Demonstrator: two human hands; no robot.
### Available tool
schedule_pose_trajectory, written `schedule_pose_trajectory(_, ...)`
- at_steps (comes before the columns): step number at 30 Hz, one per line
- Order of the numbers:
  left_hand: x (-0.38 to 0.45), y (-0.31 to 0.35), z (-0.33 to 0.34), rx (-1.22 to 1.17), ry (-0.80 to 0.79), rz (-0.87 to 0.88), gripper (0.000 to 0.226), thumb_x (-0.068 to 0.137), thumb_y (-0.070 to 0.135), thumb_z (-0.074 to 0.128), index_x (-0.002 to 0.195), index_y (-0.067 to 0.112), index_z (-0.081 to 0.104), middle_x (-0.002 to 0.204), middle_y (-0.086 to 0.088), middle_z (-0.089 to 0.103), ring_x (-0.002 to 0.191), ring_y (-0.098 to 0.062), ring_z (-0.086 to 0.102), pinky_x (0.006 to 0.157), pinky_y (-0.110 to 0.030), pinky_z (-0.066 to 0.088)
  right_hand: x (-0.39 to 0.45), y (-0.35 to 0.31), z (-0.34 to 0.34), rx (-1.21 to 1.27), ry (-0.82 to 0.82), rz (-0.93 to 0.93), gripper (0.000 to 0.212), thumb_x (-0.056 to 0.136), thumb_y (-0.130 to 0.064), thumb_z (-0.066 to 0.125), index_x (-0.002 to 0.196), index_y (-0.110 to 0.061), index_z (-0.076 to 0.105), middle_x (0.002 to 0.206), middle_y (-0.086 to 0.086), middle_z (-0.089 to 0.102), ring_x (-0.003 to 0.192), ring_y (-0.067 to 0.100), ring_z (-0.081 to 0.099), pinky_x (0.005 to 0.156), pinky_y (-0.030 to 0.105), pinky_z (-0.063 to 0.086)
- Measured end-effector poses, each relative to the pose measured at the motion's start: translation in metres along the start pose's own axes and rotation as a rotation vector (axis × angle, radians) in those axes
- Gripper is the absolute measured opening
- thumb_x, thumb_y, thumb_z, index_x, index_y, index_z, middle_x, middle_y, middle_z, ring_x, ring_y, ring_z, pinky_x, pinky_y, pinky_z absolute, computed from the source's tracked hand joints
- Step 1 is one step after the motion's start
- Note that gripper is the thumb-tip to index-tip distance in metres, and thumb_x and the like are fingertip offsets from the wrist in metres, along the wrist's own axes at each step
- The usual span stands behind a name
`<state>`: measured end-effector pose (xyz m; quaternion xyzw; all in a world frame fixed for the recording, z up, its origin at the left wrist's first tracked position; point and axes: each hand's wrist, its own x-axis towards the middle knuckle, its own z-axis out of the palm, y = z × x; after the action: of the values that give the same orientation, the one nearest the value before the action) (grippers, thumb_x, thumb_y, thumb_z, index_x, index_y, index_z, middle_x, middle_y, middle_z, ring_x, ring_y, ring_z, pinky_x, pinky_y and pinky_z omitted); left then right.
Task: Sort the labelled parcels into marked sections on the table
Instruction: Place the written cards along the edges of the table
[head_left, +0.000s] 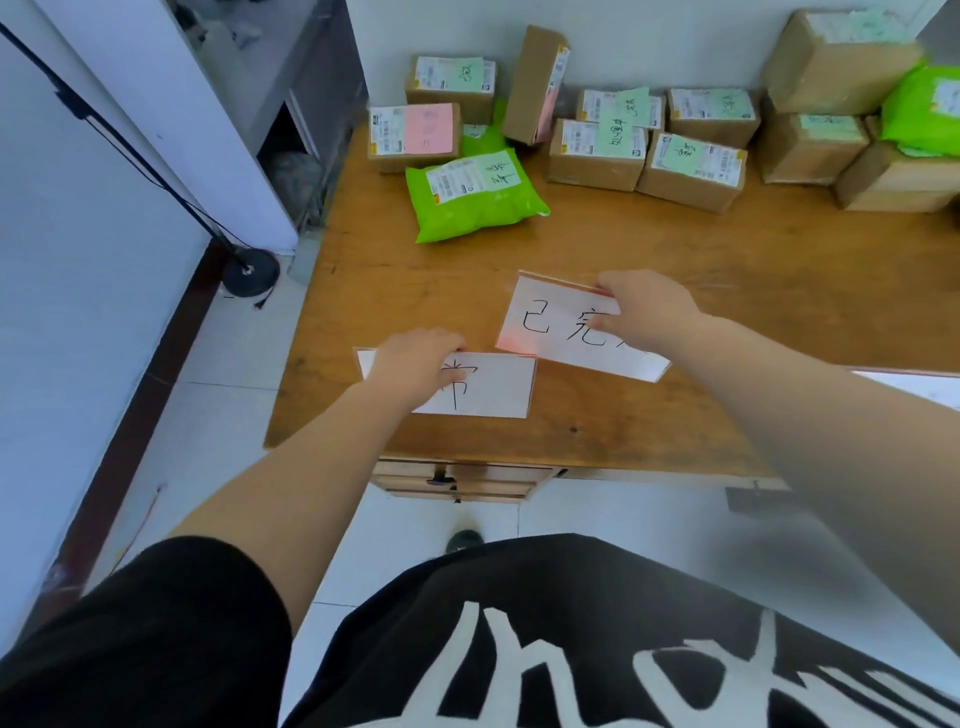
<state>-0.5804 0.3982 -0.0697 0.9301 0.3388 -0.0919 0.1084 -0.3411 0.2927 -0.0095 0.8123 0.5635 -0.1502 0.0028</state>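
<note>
Two white handwritten cards lie on the wooden table (727, 270) near its front edge. My left hand (410, 364) rests on the left card (493, 387), fingers curled over its top edge. The right card (550, 325) lies slightly tilted, and my right hand (644, 309) holds it with thumb and fingers at its top right. Its lower left corner overlaps the left card. Labelled parcels stand at the back: a green bag (472, 200), a box with a pink label (413, 135), and several brown boxes with green labels (691, 169).
A tall box (535, 85) leans upright among the parcels. More boxes and a green bag (919, 111) pile up at the far right. A drawer (462, 480) sits under the table front. A black lamp base (252, 273) stands on the tiled floor at left.
</note>
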Motion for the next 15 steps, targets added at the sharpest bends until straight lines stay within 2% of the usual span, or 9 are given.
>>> schedule_pose_trajectory(5, -0.009, -0.051, -0.007, -0.08, 0.001, -0.056, 0.025, 0.091, 0.034, 0.056, 0.112, 0.02, 0.056, 0.108, -0.001, 0.064, 0.096, -0.024, 0.056, 0.074, -0.034, 0.042, -0.007, -0.01, 0.008, -0.022, -0.028, 0.067, 0.032, 0.092, -0.031, 0.056, 0.118, -0.012, 0.052, 0.108, 0.009, 0.061, 0.083, 0.025, 0.05, 0.065, 0.032, 0.038)
schedule_pose_trajectory(12, -0.018, -0.082, -0.011, -0.114, 0.048, -0.073, 0.025, 0.091, 0.03, 0.057, 0.111, 0.014, 0.057, 0.104, -0.007, 0.065, 0.095, -0.028, 0.057, 0.079, -0.037, 0.041, -0.017, -0.012, 0.02, -0.116, -0.062, 0.106, 0.032, 0.093, -0.031, 0.055, 0.12, -0.015, 0.052, 0.11, 0.007, 0.061, 0.095, 0.027, 0.054, 0.065, 0.031, 0.035)
schedule_pose_trajectory(15, -0.021, -0.083, -0.01, -0.11, 0.063, -0.08, 0.027, 0.091, 0.031, 0.057, 0.112, 0.013, 0.057, 0.108, -0.007, 0.065, 0.099, -0.028, 0.057, 0.083, -0.037, 0.041, -0.022, -0.008, 0.024, -0.122, -0.06, 0.124, 0.03, 0.093, -0.03, 0.055, 0.12, -0.017, 0.052, 0.111, 0.006, 0.061, 0.1, 0.027, 0.055, 0.067, 0.03, 0.035)
